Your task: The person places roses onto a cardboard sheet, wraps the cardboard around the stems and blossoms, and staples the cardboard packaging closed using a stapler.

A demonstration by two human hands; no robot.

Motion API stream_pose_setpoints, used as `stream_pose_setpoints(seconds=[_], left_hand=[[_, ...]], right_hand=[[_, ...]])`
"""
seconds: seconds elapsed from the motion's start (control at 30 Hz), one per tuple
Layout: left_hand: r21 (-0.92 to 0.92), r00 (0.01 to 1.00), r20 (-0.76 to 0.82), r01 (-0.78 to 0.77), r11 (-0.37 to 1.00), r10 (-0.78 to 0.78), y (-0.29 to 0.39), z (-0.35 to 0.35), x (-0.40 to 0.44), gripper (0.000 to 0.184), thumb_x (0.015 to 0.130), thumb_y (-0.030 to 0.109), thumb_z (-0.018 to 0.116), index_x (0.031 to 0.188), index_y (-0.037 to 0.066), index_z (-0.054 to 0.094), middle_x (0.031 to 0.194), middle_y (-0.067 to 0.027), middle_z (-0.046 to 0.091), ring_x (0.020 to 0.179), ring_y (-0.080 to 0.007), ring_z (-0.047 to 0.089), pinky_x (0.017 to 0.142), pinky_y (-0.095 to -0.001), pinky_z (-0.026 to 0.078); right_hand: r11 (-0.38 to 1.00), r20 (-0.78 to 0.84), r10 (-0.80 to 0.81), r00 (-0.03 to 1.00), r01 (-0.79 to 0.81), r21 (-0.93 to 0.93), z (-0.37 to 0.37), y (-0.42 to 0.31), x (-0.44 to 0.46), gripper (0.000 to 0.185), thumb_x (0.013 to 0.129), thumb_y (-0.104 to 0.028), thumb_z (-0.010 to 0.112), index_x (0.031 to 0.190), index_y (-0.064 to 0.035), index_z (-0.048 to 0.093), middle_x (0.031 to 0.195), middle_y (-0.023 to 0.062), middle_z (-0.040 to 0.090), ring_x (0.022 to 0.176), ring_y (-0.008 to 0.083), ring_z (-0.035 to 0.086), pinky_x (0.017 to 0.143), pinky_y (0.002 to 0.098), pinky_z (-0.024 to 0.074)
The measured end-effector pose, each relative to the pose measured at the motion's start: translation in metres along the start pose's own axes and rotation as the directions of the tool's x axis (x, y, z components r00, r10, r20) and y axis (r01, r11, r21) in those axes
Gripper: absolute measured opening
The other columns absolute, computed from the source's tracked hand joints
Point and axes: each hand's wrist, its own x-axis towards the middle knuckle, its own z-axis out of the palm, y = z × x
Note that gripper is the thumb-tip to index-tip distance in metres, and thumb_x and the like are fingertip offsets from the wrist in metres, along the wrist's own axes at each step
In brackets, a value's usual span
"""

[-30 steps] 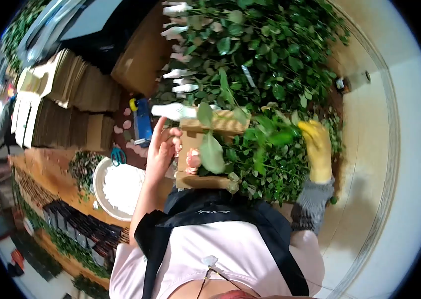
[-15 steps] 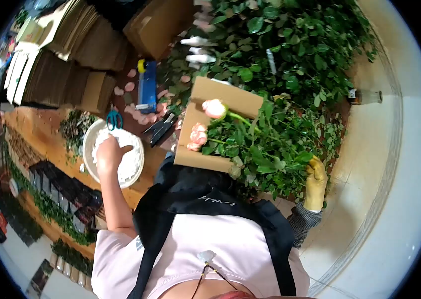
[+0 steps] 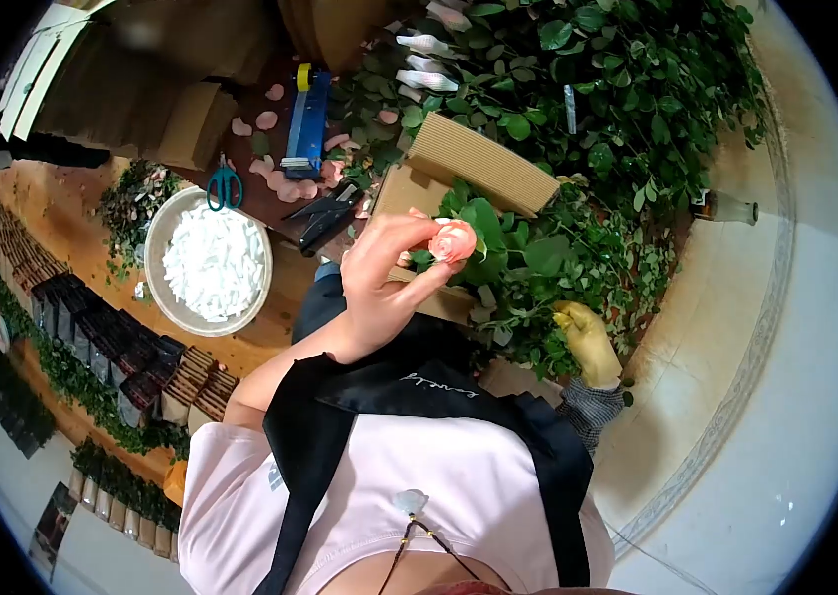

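My bare left hand (image 3: 379, 283) curls its thumb and fingers around a pink rose (image 3: 453, 241), touching the bloom from both sides. Whether something small sits between those fingers and the petals is hidden. My right hand (image 3: 588, 342), in a yellow glove, is closed around the lower ends of the leafy rose stems (image 3: 528, 253). Beneath the flowers lies an opened piece of corrugated cardboard (image 3: 483, 164), partly covered by my left hand and the leaves. A second pink bloom is mostly hidden behind the fingers.
On the left stands a round bowl (image 3: 154, 273) of small white pieces, with teal scissors (image 3: 225, 186) at its rim. A black stapler (image 3: 325, 216) and a blue tape dispenser (image 3: 307, 124) lie beyond. Heaped foliage (image 3: 617, 89) fills the far right; a glass bottle (image 3: 726, 207) lies beside it.
My left hand has left the bowl of white pieces and moved right to the rose bloom. My right hand has shifted left and slightly down with the stems.
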Motion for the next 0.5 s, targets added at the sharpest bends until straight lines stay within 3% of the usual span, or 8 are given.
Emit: stream_pose_setpoints(seconds=[0.07, 0.13, 0.17, 0.2, 0.27, 0.3, 0.4, 0.5], left_hand=[[0.045, 0.993, 0.087, 0.073, 0.996, -0.077, -0.001, -0.004, 0.002, 0.04, 0.074, -0.001, 0.081, 0.111, -0.002, 0.065, 0.105, -0.0133, 0.068, 0.095, -0.0226, 0.065, 0.086, -0.0332, 0.051], [0.033, 0.968, 0.178, 0.176, 0.984, -0.179, -0.019, -0.011, 0.008, 0.049, 0.078, 0.001, 0.08, 0.123, -0.002, 0.062, 0.112, -0.0155, 0.068, 0.103, -0.0227, 0.065, 0.091, -0.0337, 0.052], [-0.1, 0.895, 0.209, 0.42, 0.902, -0.394, -0.036, -0.011, 0.012, 0.058, 0.078, 0.013, 0.084, 0.13, 0.0, 0.059, 0.112, -0.0138, 0.07, 0.093, -0.0208, 0.069, 0.084, -0.0316, 0.054], [-0.16, 0.826, 0.251, 0.549, 0.82, -0.504, -0.049, -0.016, 0.016, 0.064, 0.079, 0.015, 0.083, 0.135, 0.0, 0.056, 0.115, -0.0148, 0.07, 0.094, -0.0241, 0.07, 0.087, -0.0348, 0.055], [0.167, 0.836, 0.405, 0.331, 0.929, -0.371, -0.077, -0.027, 0.019, 0.065, 0.078, 0.018, 0.084, 0.134, 0.0, 0.056, 0.117, -0.0158, 0.069, 0.099, -0.0317, 0.069, 0.09, -0.0386, 0.054], [0.305, 0.776, 0.538, 0.184, 0.934, -0.329, -0.078, -0.028, 0.024, 0.065, 0.076, 0.023, 0.085, 0.131, 0.001, 0.058, 0.119, -0.016, 0.067, 0.107, -0.037, 0.064, 0.094, -0.0411, 0.051], [0.287, 0.619, 0.774, -0.15, 0.946, -0.137, -0.094, -0.022, 0.02, 0.051, 0.079, 0.019, 0.082, 0.123, 0.003, 0.064, 0.12, -0.0174, 0.064, 0.111, -0.0385, 0.06, 0.093, -0.0427, 0.051], [0.306, 0.575, 0.806, -0.204, 0.93, -0.139, -0.099, -0.017, 0.03, 0.044, 0.08, 0.017, 0.08, 0.118, 0.001, 0.066, 0.112, -0.0186, 0.066, 0.103, -0.038, 0.064, 0.087, -0.0429, 0.052]], right_hand=[[0.994, -0.061, 0.024, 0.998, -0.017, 0.107, 0.003, -0.007, -0.006, 0.033, 0.091, 0.009, 0.047, 0.119, 0.0016, 0.064, 0.104, 0.0077, 0.065, 0.098, 0.0169, 0.064, 0.085, 0.0261, 0.0488], [0.971, -0.191, -0.008, 0.982, 0.053, 0.231, -0.002, 0.003, -0.015, 0.036, 0.093, 0.008, 0.045, 0.122, 0.001, 0.065, 0.108, 0.008, 0.066, 0.096, 0.0166, 0.063, 0.083, 0.0264, 0.0491], [0.982, -0.212, -0.012, 0.977, 0.051, 0.183, -0.01, 0.0, -0.021, 0.037, 0.093, 0.008, 0.044, 0.122, 0.0012, 0.065, 0.108, 0.0077, 0.066, 0.094, 0.0157, 0.062, 0.081, 0.026, 0.0489], [0.99, -0.235, -0.014, 0.972, 0.046, 0.135, -0.018, -0.007, -0.027, 0.037, 0.093, 0.009, 0.044, 0.122, 0.0014, 0.066, 0.107, 0.0075, 0.066, 0.091, 0.0148, 0.062, 0.08, 0.0257, 0.0488], [0.999, -0.339, -0.011, 0.941, 0.022, 0.027, -0.024, 0.003, -0.032, 0.027, 0.099, 0.002, 0.05, 0.121, 0.0019, 0.066, 0.106, 0.0057, 0.066, 0.087, 0.0115, 0.058, 0.076, 0.0246, 0.0474], [0.998, -0.338, -0.047, 0.94, 0.061, 0.03, -0.026, 0.011, -0.033, 0.026, 0.1, 0.0, 0.052, 0.121, 0.0019, 0.066, 0.107, 0.0065, 0.067, 0.089, 0.0121, 0.06, 0.079, 0.0249, 0.0486], [0.993, -0.34, -0.021, 0.94, 0.058, 0.099, -0.024, 0.021, -0.035, 0.024, 0.1, -0.001, 0.054, 0.121, 0.0021, 0.065, 0.11, 0.0081, 0.067, 0.094, 0.0136, 0.063, 0.085, 0.0256, 0.0502], [0.987, -0.34, 0.055, 0.939, 0.0, 0.159, -0.018, 0.011, -0.036, 0.024, 0.099, 0.002, 0.054, 0.121, 0.0028, 0.065, 0.112, 0.0095, 0.067, 0.1, 0.0153, 0.064, 0.091, 0.0263, 0.0504]])
